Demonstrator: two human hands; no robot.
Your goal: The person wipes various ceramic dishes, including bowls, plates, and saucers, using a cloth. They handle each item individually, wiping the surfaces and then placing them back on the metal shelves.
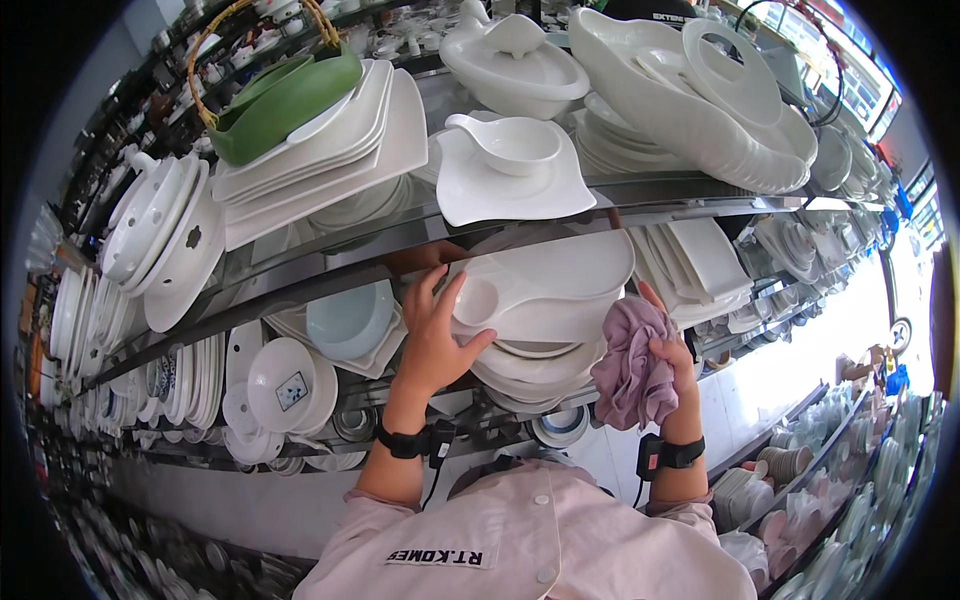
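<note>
A white ceramic plate (559, 277) with a curved ridge and a small round sauce well lies over a stack of white plates and bowls (536, 371) on the shelf below the top glass one. Around its left end my left hand (439, 330) is spread, fingertips at the edge beside the well and thumb at the front edge. My right hand (679, 364) holds a crumpled mauve cloth (637, 364) by the plate's right end. Part of that hand is hidden by the cloth.
Above, the glass shelf edge (337, 259) runs close over my hands. It carries a green basket-shaped dish (292, 105), a wavy square plate (517, 187) and a large shell-shaped bowl (675, 112). Rectangular plates (690, 262) stand right, a pale blue bowl (350, 319) left.
</note>
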